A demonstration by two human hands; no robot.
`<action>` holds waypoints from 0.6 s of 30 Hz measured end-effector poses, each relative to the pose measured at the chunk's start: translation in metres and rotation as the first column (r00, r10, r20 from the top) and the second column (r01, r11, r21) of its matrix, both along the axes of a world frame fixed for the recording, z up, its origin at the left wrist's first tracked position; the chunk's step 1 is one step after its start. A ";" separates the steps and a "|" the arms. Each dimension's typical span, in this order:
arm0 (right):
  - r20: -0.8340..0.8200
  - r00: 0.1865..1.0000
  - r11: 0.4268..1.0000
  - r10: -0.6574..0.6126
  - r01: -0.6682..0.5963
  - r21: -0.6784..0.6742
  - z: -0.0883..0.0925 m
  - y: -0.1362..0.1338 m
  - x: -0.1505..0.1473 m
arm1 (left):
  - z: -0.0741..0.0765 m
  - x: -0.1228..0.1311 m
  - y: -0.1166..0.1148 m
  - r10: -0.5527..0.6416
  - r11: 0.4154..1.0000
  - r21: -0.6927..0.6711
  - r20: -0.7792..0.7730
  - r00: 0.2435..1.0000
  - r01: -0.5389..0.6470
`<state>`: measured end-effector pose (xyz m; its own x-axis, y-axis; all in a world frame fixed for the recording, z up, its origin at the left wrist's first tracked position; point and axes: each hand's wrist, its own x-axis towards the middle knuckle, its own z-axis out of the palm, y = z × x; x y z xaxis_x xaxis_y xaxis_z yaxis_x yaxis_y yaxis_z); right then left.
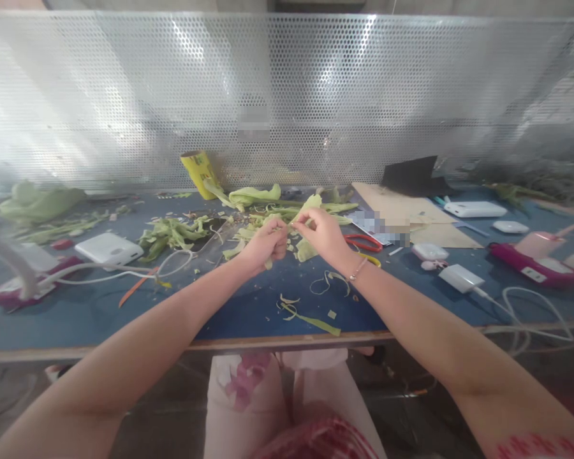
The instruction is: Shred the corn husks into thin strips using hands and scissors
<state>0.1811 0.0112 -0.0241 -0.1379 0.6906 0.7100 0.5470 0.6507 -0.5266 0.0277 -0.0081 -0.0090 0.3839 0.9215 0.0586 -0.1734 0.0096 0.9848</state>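
My left hand (266, 244) is closed in a loose fist above the middle of the table, around a thin pale green leafy piece whose end shows below the fingers. Close beside it, my right hand (321, 234) pinches thumb and forefinger together at the edge of a pale green leaf (310, 205). What lies exactly between these fingertips is too small to make out. Limp green leaves (253, 196) and cut scraps lie behind both hands. Red-handled scissors (363, 242) rest just right of my right hand.
A yellow tube (199, 173) leans by the perforated metal screen (306, 83). White power banks (109, 248), a purple power strip (538, 264), cables and a charger (462, 278) lie at the sides. Cardboard (404, 207) lies at back right; trimmed strips (316, 324) lie near the front edge.
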 end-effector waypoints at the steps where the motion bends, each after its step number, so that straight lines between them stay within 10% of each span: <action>1: 0.006 1.000 1.000 -0.001 0.001 0.024 0.000 0.000 0.000 | -0.001 0.000 0.000 0.008 1.000 0.015 -0.002 1.000 -0.008; 18: 0.139 0.990 0.996 -0.011 0.000 0.085 -0.004 0.001 -0.005 | -0.009 0.003 0.003 0.106 0.986 0.133 -0.068 0.992 -0.096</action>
<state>0.1758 0.0119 -0.0284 -0.2355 0.6300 0.7400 0.6147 0.6864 -0.3886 0.0309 -0.0049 -0.0180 0.2967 0.9424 0.1547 -0.0927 -0.1328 0.9868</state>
